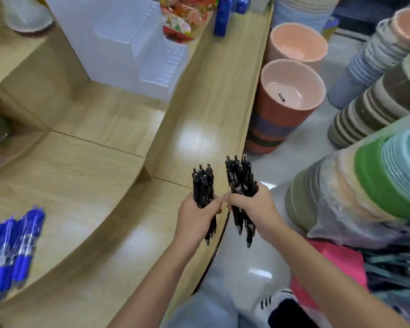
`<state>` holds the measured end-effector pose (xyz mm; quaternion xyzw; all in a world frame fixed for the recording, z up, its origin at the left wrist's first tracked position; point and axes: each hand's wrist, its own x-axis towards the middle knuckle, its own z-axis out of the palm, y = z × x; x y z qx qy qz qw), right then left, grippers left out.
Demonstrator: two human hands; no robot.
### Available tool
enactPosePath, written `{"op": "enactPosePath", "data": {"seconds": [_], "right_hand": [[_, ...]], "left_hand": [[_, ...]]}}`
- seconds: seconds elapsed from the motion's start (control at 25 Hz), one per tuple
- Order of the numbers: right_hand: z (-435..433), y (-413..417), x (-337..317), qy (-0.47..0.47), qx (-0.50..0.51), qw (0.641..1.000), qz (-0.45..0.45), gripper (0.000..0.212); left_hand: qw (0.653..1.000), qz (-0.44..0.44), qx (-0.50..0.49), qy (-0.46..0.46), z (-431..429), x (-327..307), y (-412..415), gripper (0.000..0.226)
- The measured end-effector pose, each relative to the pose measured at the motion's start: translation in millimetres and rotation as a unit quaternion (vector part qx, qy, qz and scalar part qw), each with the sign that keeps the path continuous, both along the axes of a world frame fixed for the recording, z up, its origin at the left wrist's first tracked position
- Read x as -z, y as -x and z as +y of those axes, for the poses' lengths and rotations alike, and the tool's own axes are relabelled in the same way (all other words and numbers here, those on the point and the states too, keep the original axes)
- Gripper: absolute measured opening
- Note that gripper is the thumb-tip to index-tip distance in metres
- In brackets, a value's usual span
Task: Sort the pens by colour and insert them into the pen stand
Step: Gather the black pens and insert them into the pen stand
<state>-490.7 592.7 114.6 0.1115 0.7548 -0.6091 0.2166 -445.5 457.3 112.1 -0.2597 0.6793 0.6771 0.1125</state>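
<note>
Two hands each hold a bunch of black pens over the near right edge of a wooden counter (199, 114).

The left hand (195, 216) is wrapped tightly round the left bunch of black pens (202, 183). The right hand (253, 209) grips the right bunch of black pens (240, 176), which is slightly fuller. Both bunches stand upright and just beside each other, with tips hanging below the fists. Blurred blue pens (12, 247) lie on the counter's near left part. The clear tiered pen stand (133, 43) sits at the counter's far end, well apart from the hands. Stacked pots (291, 91) stand on the floor past the counter's right edge. The risk, as I judge it, is that the right bunch hangs partly beyond that edge, so a slackened grip could drop pens to the floor. Pushing in a whole bunch at once could also scatter pens around the stand.
</note>
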Motion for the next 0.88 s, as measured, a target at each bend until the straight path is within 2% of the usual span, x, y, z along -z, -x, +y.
{"op": "enactPosePath", "data": {"seconds": [0.24,0.44,0.64,0.88], "right_hand": [[26.5,106.9,-9.3,-0.020,-0.041,0.999,0.004,0.021],[34.8,202.9,1.6,-0.031,-0.135,0.990,0.001,0.022],[17.5,302.1,18.3,-0.056,-0.295,0.953,-0.038,0.022],[-38.0,370.6,70.9,-0.127,-0.413,0.899,-0.069,0.020]], "left_hand": [[0.999,-0.021,-0.029,0.005,29.4,-1.8,90.8,0.014],[0.992,-0.044,-0.118,-0.014,48.0,13.0,162.1,0.015],[0.959,-0.070,-0.264,-0.069,64.2,36.7,234.7,0.015],[0.913,-0.151,-0.374,-0.055,35.8,92.4,293.0,0.013]]}}
